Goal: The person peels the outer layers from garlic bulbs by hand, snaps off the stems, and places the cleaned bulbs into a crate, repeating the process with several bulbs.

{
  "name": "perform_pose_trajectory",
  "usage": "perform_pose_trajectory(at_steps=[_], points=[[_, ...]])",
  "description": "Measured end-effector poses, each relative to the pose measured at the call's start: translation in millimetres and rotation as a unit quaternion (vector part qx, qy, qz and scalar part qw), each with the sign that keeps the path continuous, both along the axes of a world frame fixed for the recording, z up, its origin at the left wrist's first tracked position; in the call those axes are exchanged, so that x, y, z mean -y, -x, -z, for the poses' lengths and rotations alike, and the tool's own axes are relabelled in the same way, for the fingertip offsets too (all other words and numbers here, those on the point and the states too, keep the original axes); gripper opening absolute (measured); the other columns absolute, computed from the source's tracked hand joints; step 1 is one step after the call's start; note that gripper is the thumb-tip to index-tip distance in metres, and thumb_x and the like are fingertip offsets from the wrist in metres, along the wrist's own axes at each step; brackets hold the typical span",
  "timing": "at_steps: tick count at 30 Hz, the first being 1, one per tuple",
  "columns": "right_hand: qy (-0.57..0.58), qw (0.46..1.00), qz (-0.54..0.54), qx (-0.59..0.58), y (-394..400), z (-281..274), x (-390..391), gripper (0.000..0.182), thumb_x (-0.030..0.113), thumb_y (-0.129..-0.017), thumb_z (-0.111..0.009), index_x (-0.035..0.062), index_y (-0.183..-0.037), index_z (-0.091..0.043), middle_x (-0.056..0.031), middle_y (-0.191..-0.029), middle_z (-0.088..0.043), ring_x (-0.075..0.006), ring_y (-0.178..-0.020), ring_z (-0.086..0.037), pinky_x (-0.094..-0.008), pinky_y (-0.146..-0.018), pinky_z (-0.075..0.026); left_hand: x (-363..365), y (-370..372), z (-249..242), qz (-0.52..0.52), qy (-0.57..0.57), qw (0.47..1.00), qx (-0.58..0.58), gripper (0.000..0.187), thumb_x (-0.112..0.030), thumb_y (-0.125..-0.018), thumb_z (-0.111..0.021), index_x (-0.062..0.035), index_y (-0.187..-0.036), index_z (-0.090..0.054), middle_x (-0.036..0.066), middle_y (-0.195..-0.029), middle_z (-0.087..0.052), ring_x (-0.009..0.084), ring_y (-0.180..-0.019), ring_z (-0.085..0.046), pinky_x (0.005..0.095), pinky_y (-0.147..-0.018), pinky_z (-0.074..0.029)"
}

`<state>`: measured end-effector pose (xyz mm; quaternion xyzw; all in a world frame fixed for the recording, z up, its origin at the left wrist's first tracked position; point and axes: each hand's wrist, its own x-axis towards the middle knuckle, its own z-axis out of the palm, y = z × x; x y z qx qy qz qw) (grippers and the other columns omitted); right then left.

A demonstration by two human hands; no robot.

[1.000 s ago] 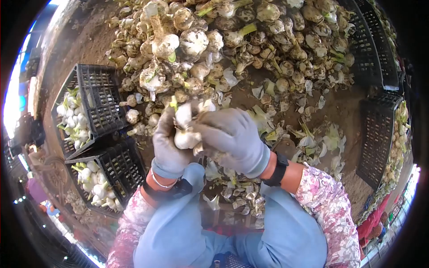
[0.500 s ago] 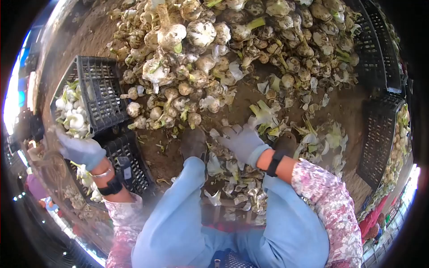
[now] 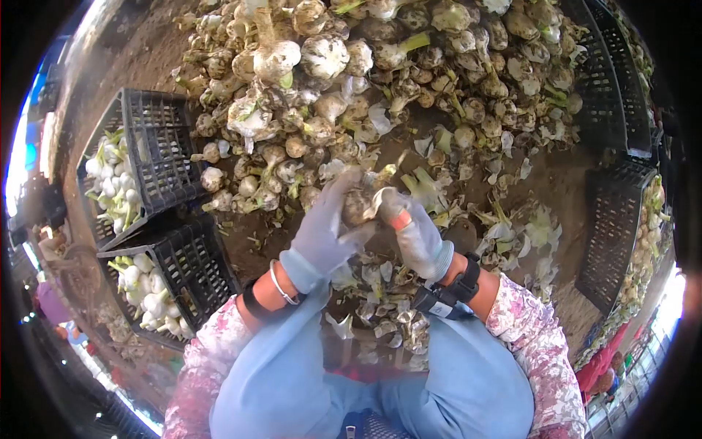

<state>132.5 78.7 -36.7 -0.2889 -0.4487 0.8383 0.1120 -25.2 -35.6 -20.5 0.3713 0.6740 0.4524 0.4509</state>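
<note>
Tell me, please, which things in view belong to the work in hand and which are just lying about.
Seemingly in use:
brown-stained round garlic bulb between the grey-gloved left hand and grey-gloved right hand
heap of soil-marked garlic bulbs
two black plastic lattice crates at left, holding white bulbs

Seemingly just lying about:
pale papery garlic skins
pale green leafy scraps
</note>
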Motion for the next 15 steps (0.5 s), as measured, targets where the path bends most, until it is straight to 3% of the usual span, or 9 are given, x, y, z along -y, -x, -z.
perform_pose_trajectory(at_steps=[1,3,7,8,9,10,12,15], points=[[0.002,1.0,-0.017,-0.015,-5.5,-1.8,-10.1,0.033,0.023,-0.099,-0.057,-0.0033,-0.12,-0.059,-0.0054,-0.116,-0.061,-0.0104,-0.103,-0.054,-0.0232,-0.091,-0.043,-2.0,1.2,-2.1,0.002,0.013,1.0,0.003,0.078,-0.022,-0.081,-0.077,-0.0006,-0.145,-0.037,0.02,-0.139,-0.049,0.0333,-0.129,-0.049,0.0392,-0.111,-0.035],[-0.194,0.978,-0.057,0.052,-1.5,-5.5,-25.2,0.034,0.025,-0.099,-0.058,-0.0028,-0.118,-0.06,-0.0056,-0.113,-0.062,-0.0104,-0.1,-0.056,-0.0237,-0.088,-0.045,-3.6,-1.2,-3.4,-0.006,-0.015,1.0,-0.017,0.077,-0.015,-0.079,-0.077,-0.0001,-0.144,-0.038,0.02,-0.138,-0.051,0.0332,-0.128,-0.05,0.0389,-0.109,-0.037],[-0.014,0.988,-0.018,0.154,14.3,-45.1,-21.6,0.033,0.026,-0.096,-0.065,-0.002,-0.114,-0.059,-0.0047,-0.1,-0.066,-0.0118,-0.088,-0.06,-0.0256,-0.08,-0.049,-7.4,-13.5,-5.6,-0.027,-0.029,0.999,-0.021,0.072,-0.005,-0.074,-0.076,-0.0018,-0.139,-0.045,0.02,-0.135,-0.053,0.0358,-0.123,-0.054,0.039,-0.104,-0.042],[0.089,0.991,0.053,0.083,15.8,-39.4,-13.0,0.031,0.022,-0.094,-0.068,-0.0004,-0.115,-0.06,-0.0032,-0.099,-0.067,-0.0093,-0.088,-0.06,-0.0247,-0.081,-0.05,-8.4,-15.6,-4.4,-0.025,-0.037,0.999,-0.017,0.071,-0.005,-0.073,-0.076,-0.0024,-0.138,-0.046,0.02,-0.135,-0.053,0.0362,-0.123,-0.054,0.0391,-0.103,-0.043],[0.14,0.986,0.054,0.067,14.9,-42.6,-15.7,0.03,0.02,-0.094,-0.069,0.0002,-0.115,-0.061,-0.0019,-0.098,-0.067,-0.0078,-0.086,-0.06,-0.0243,-0.08,-0.05,-18.5,-13.2,-28.1,0.019,-0.03,0.987,-0.158,0.066,-0.003,-0.076,-0.075,0.0032,-0.136,-0.047,0.016,-0.132,-0.057,0.0215,-0.122,-0.055,0.0333,-0.103,-0.042],[0.191,0.979,0.055,0.05,14.2,-47.2,-18.6,0.028,0.018,-0.093,-0.07,0.0008,-0.114,-0.061,-0.0006,-0.097,-0.067,-0.0063,-0.085,-0.06,-0.0238,-0.079,-0.051,-19.5,-13.4,-31.2,0.028,-0.03,0.984,-0.173,0.067,-0.003,-0.075,-0.075,0.0032,-0.135,-0.047,0.016,-0.131,-0.057,0.0218,-0.121,-0.056,0.0333,-0.102,-0.043],[0.147,0.986,0.041,0.063,11.7,-51.3,-22.4,0.027,0.017,-0.093,-0.069,0.0003,-0.113,-0.062,0.0001,-0.097,-0.067,-0.0054,-0.084,-0.059,-0.0235,-0.078,-0.051,-21.0,-14.2,-33.4,0.044,-0.032,0.978,-0.2,0.068,-0.004,-0.074,-0.077,0.0033,-0.135,-0.048,0.017,-0.13,-0.057,0.0222,-0.118,-0.058,0.0334,-0.1,-0.045],[0.106,0.991,0.02,0.077,6.0,-52.6,-26.6,0.024,0.015,-0.093,-0.069,-0.0002,-0.11,-0.064,0.0006,-0.096,-0.067,-0.0052,-0.083,-0.059,-0.023,-0.077,-0.051,-13.9,-14.5,-21.8,0.027,-0.049,0.992,-0.111,0.069,-0.009,-0.076,-0.077,0.0049,-0.136,-0.046,0.017,-0.13,-0.057,0.0211,-0.118,-0.058,0.0327,-0.1,-0.045]])
